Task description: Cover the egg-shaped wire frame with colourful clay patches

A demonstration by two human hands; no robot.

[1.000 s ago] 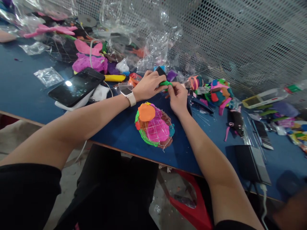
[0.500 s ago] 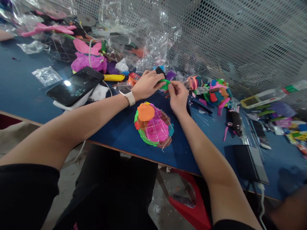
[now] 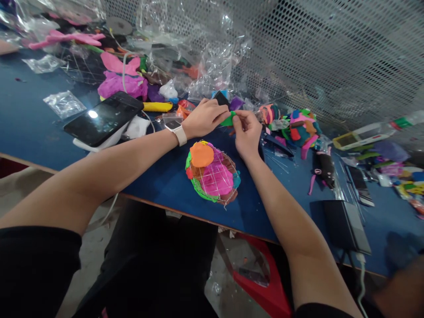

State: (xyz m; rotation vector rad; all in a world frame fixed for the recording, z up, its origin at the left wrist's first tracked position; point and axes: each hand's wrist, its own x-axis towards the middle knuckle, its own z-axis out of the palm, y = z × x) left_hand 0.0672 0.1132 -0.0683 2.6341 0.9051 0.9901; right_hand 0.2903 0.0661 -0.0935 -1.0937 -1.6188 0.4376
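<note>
Head view: left hand point(image 3: 206, 118) and right hand point(image 3: 248, 134) pinch green clay point(image 3: 228, 119) between fingers point(image 3: 239, 125); bottle point(image 3: 363, 135), contents unclear

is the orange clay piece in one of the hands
No, the orange clay lies on the wire mesh, while both hands hold green clay.

The person wears a black top point(image 3: 36, 265) with short sleeves, dark trousers point(image 3: 149, 260), and a dark-faced, square watch point(image 3: 174, 126) on a pale strap point(image 3: 181, 135).
</note>
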